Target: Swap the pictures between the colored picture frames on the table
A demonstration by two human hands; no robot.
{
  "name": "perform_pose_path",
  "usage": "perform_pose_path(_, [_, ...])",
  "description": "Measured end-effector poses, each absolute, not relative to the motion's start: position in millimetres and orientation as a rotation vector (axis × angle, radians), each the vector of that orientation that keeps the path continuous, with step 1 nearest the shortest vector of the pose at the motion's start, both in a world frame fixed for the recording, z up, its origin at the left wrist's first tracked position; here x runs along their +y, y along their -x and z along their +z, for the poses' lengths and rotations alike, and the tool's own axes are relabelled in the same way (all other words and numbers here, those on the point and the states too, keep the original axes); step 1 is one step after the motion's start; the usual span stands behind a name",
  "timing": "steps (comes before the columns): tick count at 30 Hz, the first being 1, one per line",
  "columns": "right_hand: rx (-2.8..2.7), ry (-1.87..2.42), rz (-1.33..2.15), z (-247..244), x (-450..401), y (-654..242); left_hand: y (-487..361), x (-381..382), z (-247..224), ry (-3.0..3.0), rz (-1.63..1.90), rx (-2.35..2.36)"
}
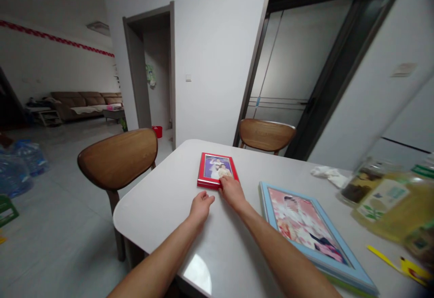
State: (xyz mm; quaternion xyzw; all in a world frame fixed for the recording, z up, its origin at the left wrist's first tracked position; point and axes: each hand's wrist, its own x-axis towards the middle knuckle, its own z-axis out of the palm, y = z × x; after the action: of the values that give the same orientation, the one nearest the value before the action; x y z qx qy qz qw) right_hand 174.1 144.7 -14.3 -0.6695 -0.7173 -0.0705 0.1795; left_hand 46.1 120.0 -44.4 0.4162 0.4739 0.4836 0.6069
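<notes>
Our right hand (232, 192) clamps the near right corner of a small, glossy red rectangular picture frame (202, 173), thumb over its front, presumably to steady it; whether fingers reach beneath, we cannot tell. The frame lies face up near the far end of the white, smooth-topped desk (154, 203). Our left hand (200, 206), just beside its near edge, holds nothing, thumb and fingers apart. The larger light-blue rectangular picture frame (320, 209) lies flat beside our right forearm, probably for stable support.
</notes>
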Motion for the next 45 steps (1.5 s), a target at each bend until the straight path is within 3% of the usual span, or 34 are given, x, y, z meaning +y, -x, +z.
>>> perform_pose_path(9, [-2.158,1.711,-0.161,-7.0,78.2,-157.0,-52.8,102.1,-32.0,-0.807,1.235,0.893])
perform_pose_path(15, [-1.597,1.483,0.456,9.8,40.1,-150.4,-39.7,61.4,-10.4,-0.955,1.396,0.84])
perform_pose_path(19, [-1.052,1.299,0.861,35.5,18.7,-151.3,-21.7,22.9,11.1,-1.511,1.365,0.806])
perform_pose_path(23, [-0.907,1.179,0.992,47.2,-14.4,-154.6,-2.1,-10.2,17.9,-2.283,1.201,0.668])
perform_pose_path(30, [-0.863,1.297,1.166,10.8,-34.1,-162.1,13.3,-27.6,-15.5,-2.831,0.798,0.706])
perform_pose_path(33, [-1.077,1.447,1.077,-7.9,-27.9,-166.9,12.3,-26.3,-27.3,-2.858,0.701,0.735])
perform_pose_path(38, [-1.476,1.946,0.624,-19.2,-21.7,-173.0,11.4,-25.7,-28.6,-2.806,0.649,0.721])
perform_pose_path(45, [-1.852,2.076,0.326,-8.5,-17.8,-171.0,23.0,-10.4,-15.2,-2.547,0.651,0.723])
